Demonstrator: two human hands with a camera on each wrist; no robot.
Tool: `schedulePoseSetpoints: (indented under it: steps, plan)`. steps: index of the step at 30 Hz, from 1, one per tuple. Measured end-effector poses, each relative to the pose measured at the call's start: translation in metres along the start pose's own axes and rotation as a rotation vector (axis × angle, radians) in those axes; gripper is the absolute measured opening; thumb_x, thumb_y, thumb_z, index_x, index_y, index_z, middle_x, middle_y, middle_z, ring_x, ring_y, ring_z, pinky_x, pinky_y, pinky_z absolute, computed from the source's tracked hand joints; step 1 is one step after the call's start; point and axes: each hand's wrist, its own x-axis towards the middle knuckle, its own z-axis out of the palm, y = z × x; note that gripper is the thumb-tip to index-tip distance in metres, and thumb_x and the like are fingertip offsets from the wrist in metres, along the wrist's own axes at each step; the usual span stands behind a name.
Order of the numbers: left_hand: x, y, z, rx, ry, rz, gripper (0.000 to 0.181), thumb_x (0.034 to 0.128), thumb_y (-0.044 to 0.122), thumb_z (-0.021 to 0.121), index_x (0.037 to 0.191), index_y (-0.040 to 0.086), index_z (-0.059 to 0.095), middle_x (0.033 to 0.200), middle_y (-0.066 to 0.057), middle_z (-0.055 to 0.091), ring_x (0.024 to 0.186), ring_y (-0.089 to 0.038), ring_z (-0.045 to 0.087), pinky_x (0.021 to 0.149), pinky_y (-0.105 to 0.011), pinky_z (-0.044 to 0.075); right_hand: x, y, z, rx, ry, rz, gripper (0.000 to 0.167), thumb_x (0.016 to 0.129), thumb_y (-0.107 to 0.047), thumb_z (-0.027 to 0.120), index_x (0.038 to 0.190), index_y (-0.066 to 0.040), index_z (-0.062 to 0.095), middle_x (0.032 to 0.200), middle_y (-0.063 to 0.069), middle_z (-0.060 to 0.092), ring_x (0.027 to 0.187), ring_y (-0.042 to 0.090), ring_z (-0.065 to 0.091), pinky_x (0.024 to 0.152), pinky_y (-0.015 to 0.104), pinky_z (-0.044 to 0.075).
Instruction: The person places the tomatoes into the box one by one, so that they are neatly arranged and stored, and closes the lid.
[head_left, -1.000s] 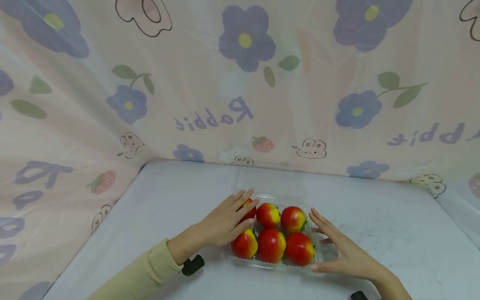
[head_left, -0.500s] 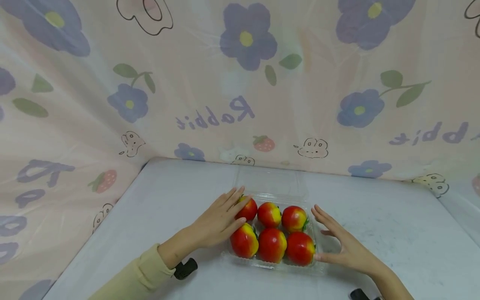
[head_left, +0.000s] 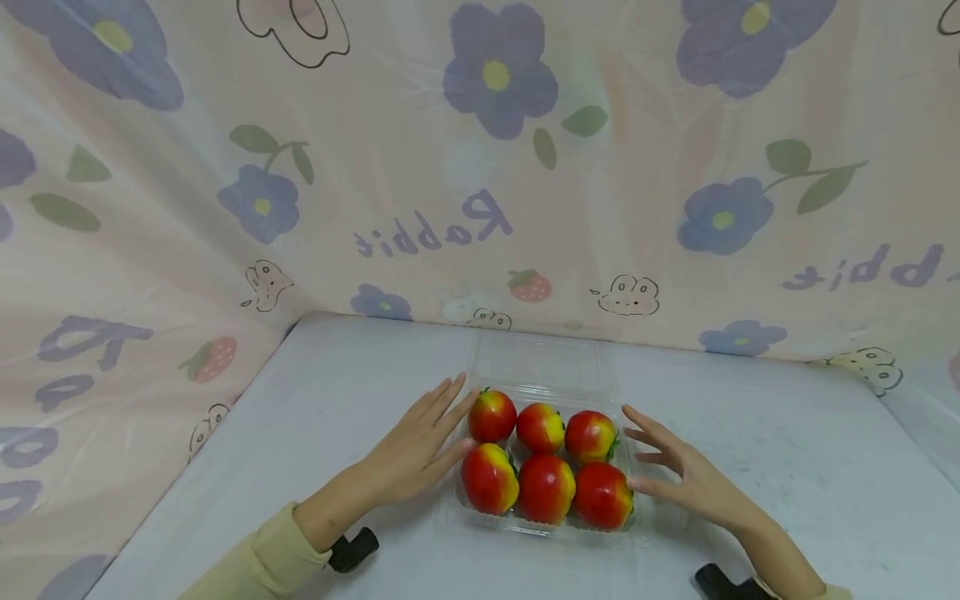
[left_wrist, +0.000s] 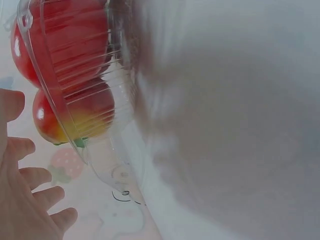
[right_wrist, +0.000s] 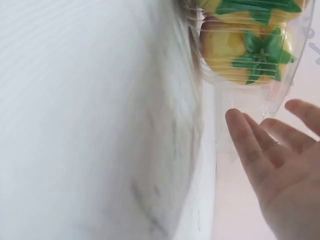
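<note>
A clear plastic clamshell box [head_left: 513, 527] holds several red-and-yellow, tomato-like fruits [head_left: 547, 489] in two rows. In the right wrist view, a fruit [right_wrist: 220, 47] shows a green leafy top through the ribbed wall. The box's transparent lid [head_left: 540, 365] lies folded back behind it. At the box's left side my left hand [head_left: 412, 450] has its fingers spread and straight, holding nothing. My right hand [head_left: 690, 479] is at the right side with fingers extended and holding nothing. Whether any fingertip touches the rim cannot be told.
The box stands on a white table [head_left: 787, 450]. A cloth backdrop [head_left: 585, 208] printed with flowers, rabbits and strawberries rises behind the table and along its left side. Black wrist-worn devices [head_left: 354, 550] show below both hands.
My left hand has moved left off the fruits, uncovering the back-left one. The right hand has shifted slightly up and its thumb has lifted. The box and fruits stay in place.
</note>
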Motion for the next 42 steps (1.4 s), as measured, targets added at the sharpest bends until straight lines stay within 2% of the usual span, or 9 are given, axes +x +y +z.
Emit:
schedulePoseSetpoints:
  steps: [7,18,27,34,42]
  plan:
    - [-0.008,-0.005,0.003,-0.002,0.015,0.012,0.065,0.099,0.042,0.045,0.154,0.017,0.02,0.161,-0.009,0.012,0.148,-0.032,0.013,0.118,-0.051,0.016,0.007,-0.003,-0.003,0.116,0.011,0.131,0.072,0.092,-0.018,0.062,0.152,-0.008,0.024,0.154,0.026,0.025,0.128,0.054,0.041,0.085,0.053,0.054]
    - [-0.019,-0.009,0.006,-0.037,-0.012,-0.006,0.067,0.0983,0.046,0.044,0.154,0.017,0.021,0.162,-0.006,0.012,0.148,-0.029,0.013,0.118,-0.052,0.018,0.021,0.0,-0.007,0.179,-0.003,0.23,0.069,0.094,-0.028,0.058,0.152,-0.011,0.025,0.155,0.02,0.026,0.133,0.048,0.037,0.094,0.068,0.04]
    - [-0.027,-0.013,0.006,-0.055,-0.027,0.055,0.072,0.0959,0.051,0.046,0.155,0.02,0.017,0.162,-0.001,0.006,0.149,-0.029,0.012,0.117,-0.053,0.018,0.036,-0.001,-0.007,0.198,0.009,0.311,0.069,0.096,-0.037,0.054,0.153,-0.014,0.023,0.157,0.018,0.024,0.136,0.043,0.037,0.102,0.069,0.031]
    - [-0.03,-0.017,0.008,-0.06,-0.07,0.041,0.079,0.0911,0.062,0.046,0.155,0.027,0.015,0.162,0.006,0.005,0.149,-0.024,0.011,0.116,-0.054,0.022,0.044,0.002,-0.006,0.213,0.029,0.33,0.071,0.096,-0.041,0.052,0.154,-0.017,0.019,0.157,0.018,0.025,0.132,0.043,0.042,0.102,0.071,0.028]
    - [-0.031,-0.016,0.007,-0.093,-0.104,0.061,0.083,0.0882,0.064,0.05,0.154,0.027,0.017,0.162,0.004,0.007,0.149,-0.025,0.011,0.115,-0.056,0.023,0.047,0.004,-0.005,0.236,0.063,0.308,0.071,0.097,-0.039,0.051,0.154,-0.015,0.017,0.155,0.021,0.027,0.132,0.042,0.043,0.103,0.066,0.032]
